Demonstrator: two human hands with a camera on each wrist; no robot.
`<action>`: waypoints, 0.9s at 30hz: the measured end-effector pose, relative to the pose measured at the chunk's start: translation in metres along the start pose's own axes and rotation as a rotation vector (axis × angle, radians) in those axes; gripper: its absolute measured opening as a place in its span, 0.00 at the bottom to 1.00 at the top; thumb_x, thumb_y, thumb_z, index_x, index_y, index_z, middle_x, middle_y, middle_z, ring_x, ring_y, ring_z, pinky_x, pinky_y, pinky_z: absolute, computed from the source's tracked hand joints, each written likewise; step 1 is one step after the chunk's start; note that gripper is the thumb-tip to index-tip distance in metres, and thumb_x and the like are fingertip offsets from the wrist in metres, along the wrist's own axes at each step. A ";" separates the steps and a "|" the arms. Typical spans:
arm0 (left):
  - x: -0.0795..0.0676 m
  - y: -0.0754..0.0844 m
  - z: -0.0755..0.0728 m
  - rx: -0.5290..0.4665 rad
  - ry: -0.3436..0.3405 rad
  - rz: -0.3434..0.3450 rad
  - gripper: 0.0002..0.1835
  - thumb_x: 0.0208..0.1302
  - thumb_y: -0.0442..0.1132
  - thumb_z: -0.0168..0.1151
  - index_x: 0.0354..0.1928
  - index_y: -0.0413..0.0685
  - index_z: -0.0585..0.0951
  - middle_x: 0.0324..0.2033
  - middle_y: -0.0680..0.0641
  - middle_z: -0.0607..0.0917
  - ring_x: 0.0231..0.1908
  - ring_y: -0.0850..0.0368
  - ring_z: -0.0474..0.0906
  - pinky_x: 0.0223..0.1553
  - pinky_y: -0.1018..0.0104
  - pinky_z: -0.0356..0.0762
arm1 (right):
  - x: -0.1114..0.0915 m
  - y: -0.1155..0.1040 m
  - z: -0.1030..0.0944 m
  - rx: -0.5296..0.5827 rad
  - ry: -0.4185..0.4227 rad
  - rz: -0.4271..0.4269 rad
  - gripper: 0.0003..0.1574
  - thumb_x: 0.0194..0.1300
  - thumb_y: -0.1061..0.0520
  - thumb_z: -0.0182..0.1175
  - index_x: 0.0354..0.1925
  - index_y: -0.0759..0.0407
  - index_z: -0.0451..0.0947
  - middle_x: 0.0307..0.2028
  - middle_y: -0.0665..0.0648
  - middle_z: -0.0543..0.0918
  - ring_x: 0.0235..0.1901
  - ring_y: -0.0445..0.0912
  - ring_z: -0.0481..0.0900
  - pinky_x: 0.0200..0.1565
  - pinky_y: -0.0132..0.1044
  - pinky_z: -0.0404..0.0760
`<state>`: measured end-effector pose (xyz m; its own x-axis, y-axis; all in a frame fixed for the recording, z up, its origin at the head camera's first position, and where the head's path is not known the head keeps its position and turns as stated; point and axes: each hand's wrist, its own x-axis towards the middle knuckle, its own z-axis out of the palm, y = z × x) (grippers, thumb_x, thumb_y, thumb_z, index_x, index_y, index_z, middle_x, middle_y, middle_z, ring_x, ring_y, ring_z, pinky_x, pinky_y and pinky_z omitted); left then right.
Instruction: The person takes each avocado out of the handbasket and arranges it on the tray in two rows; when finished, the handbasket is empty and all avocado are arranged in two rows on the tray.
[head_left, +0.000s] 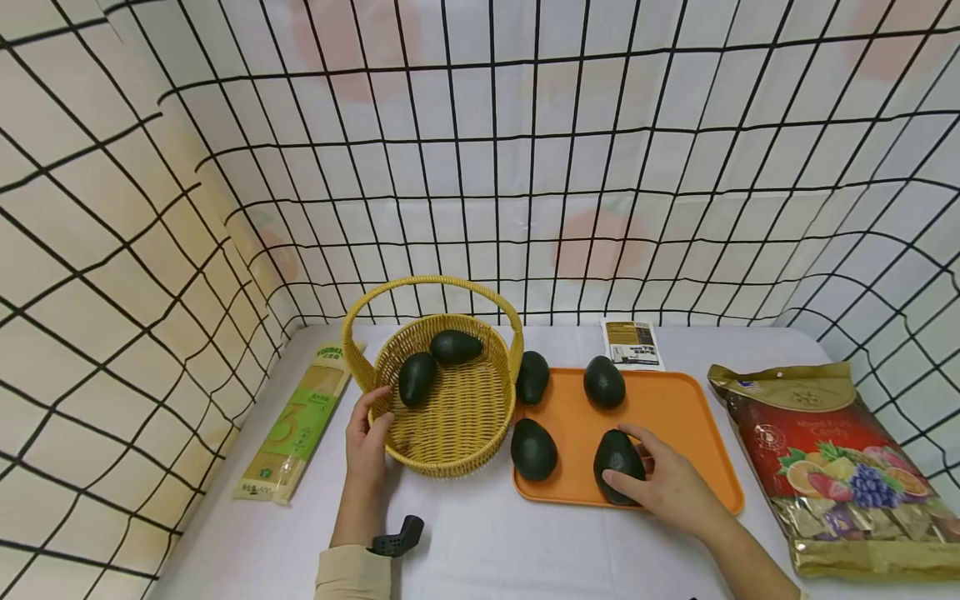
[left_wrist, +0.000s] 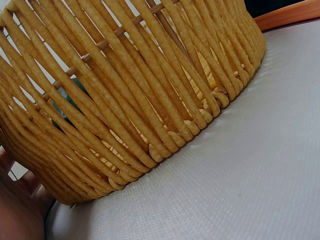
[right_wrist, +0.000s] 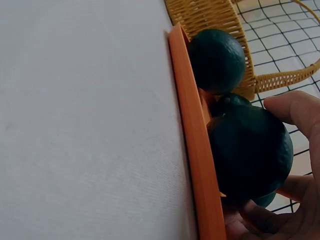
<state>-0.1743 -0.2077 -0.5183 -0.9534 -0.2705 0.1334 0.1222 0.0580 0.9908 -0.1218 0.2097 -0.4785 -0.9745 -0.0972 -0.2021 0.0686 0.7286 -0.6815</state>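
A yellow woven basket [head_left: 472, 425] with a tall handle holds two dark green avocados, one at its left side [head_left: 417, 378] and one at the back [head_left: 456, 347]. My left hand [head_left: 366, 442] grips the basket's left rim; in the left wrist view the woven wall [left_wrist: 135, 95] fills most of the picture. On the right, my right hand [head_left: 671, 483] holds an avocado [head_left: 617, 462] between thumb and fingers at the front of an orange tray [head_left: 667, 408]. The right wrist view shows this avocado [right_wrist: 250, 152] close above the tray's rim [right_wrist: 195, 140].
More avocados lie on the tray: front left [head_left: 533, 450], back left beside the basket [head_left: 532, 377] and back middle [head_left: 604, 382]. A noodle packet [head_left: 296, 429] lies at left, a candy bag [head_left: 832, 467] at right, a small sachet [head_left: 632, 343] behind. Black grid netting [head_left: 532, 167] surrounds the table.
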 end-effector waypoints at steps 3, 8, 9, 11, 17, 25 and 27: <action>0.000 0.000 0.000 -0.006 -0.001 0.000 0.22 0.71 0.29 0.49 0.65 0.44 0.75 0.77 0.44 0.64 0.79 0.46 0.54 0.75 0.39 0.57 | 0.001 -0.001 -0.002 -0.008 -0.012 0.000 0.54 0.60 0.31 0.69 0.74 0.52 0.62 0.59 0.69 0.80 0.54 0.58 0.81 0.52 0.55 0.81; 0.000 -0.001 0.000 -0.011 -0.005 0.004 0.22 0.71 0.30 0.49 0.66 0.43 0.74 0.77 0.44 0.64 0.79 0.45 0.53 0.75 0.37 0.56 | 0.003 -0.003 -0.004 0.002 -0.025 0.005 0.53 0.60 0.32 0.69 0.73 0.54 0.63 0.60 0.69 0.79 0.54 0.57 0.81 0.52 0.55 0.82; -0.001 -0.001 0.000 -0.011 -0.005 0.004 0.22 0.71 0.30 0.49 0.66 0.43 0.74 0.77 0.45 0.63 0.79 0.45 0.53 0.75 0.37 0.55 | 0.003 -0.003 -0.004 0.006 -0.027 0.004 0.53 0.60 0.32 0.69 0.73 0.54 0.63 0.60 0.69 0.79 0.54 0.57 0.81 0.52 0.55 0.82; -0.001 -0.001 0.000 -0.010 -0.004 0.002 0.22 0.71 0.30 0.49 0.66 0.42 0.74 0.77 0.45 0.63 0.79 0.45 0.52 0.75 0.37 0.55 | 0.003 -0.003 -0.004 0.009 -0.026 -0.001 0.54 0.60 0.32 0.69 0.73 0.54 0.62 0.60 0.69 0.79 0.55 0.57 0.81 0.53 0.55 0.82; -0.001 0.000 0.000 -0.006 -0.001 -0.002 0.22 0.71 0.30 0.49 0.66 0.42 0.74 0.77 0.45 0.64 0.79 0.46 0.53 0.75 0.38 0.56 | 0.003 0.000 -0.002 -0.017 -0.004 -0.021 0.53 0.59 0.32 0.69 0.73 0.52 0.63 0.61 0.67 0.79 0.56 0.59 0.79 0.52 0.56 0.81; -0.001 0.000 -0.001 -0.011 0.000 0.003 0.22 0.70 0.31 0.50 0.65 0.43 0.75 0.77 0.45 0.64 0.79 0.45 0.52 0.75 0.36 0.54 | 0.001 -0.001 -0.002 -0.024 0.001 -0.038 0.53 0.58 0.33 0.71 0.73 0.52 0.64 0.63 0.67 0.77 0.56 0.61 0.77 0.51 0.57 0.80; -0.001 0.000 -0.001 -0.015 -0.002 0.004 0.22 0.70 0.30 0.50 0.65 0.43 0.75 0.77 0.45 0.64 0.79 0.45 0.52 0.75 0.37 0.55 | 0.000 -0.002 -0.001 -0.024 0.005 -0.037 0.53 0.58 0.33 0.71 0.73 0.52 0.64 0.64 0.67 0.76 0.57 0.61 0.77 0.52 0.56 0.80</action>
<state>-0.1733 -0.2082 -0.5184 -0.9535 -0.2681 0.1377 0.1306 0.0445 0.9904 -0.1225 0.2092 -0.4768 -0.9774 -0.1205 -0.1735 0.0279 0.7406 -0.6714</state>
